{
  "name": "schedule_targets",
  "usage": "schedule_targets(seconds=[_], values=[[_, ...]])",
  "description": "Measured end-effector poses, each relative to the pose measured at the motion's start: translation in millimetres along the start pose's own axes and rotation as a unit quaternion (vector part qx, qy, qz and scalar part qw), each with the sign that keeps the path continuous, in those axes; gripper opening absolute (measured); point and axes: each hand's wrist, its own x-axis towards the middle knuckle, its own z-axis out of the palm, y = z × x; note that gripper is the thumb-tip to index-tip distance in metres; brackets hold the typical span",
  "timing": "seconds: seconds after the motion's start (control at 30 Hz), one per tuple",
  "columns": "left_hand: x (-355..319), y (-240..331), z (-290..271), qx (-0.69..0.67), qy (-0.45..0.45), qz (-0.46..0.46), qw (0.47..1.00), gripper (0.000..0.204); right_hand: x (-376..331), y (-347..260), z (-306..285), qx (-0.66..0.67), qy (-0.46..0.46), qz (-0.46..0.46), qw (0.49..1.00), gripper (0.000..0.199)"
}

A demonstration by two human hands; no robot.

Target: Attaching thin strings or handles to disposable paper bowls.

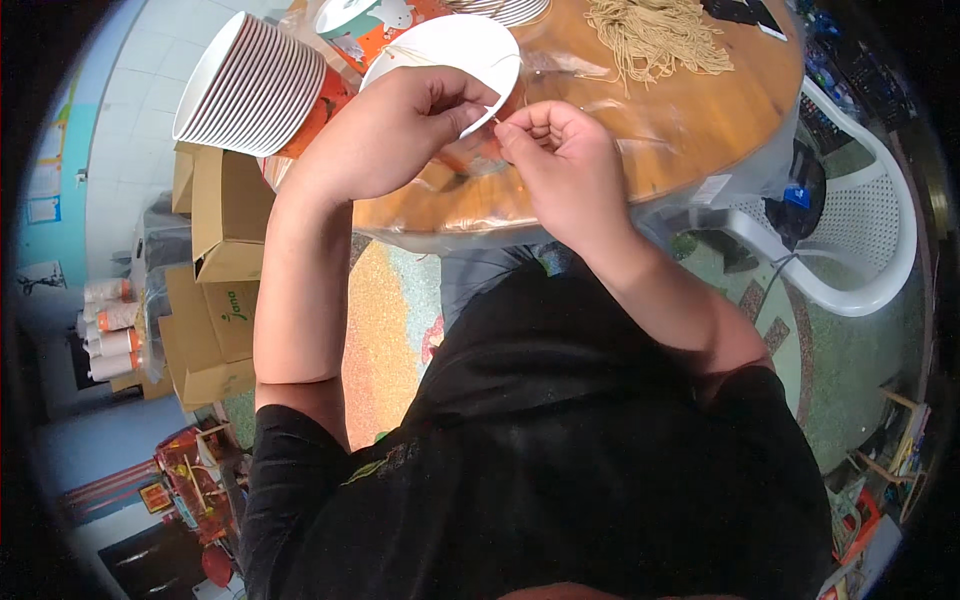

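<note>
The left hand (405, 125), wrist bent, pinches the near rim of a white paper bowl (450, 50). Touching it, the right hand (560, 150) has curled fingertips closed narrowly on a thin strand at that rim, over the round wooden table (680, 120).

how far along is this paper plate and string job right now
Done: nothing finished shows for certain. In hand: the left hand grips one white paper plate by its rim while the right hand pinches a thin string at its edge. Left: a tall stack of plates and a string pile.
</note>
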Motion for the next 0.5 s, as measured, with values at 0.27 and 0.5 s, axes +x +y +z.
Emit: schedule_targets(seconds=[0.27,0.5], values=[[3.6,-2.6,0.2,-0.023,-0.010,0.011,1.000,0.024,1.1,-4.5,2.3,-0.007,-0.002,0.000,1.000,0.014],[10.3,-0.3,0.6,0.062,-0.014,0.000,0.998,0.018,3.9,-2.9,-2.9,-0.008,-0.023,0.011,1.000,0.010]])
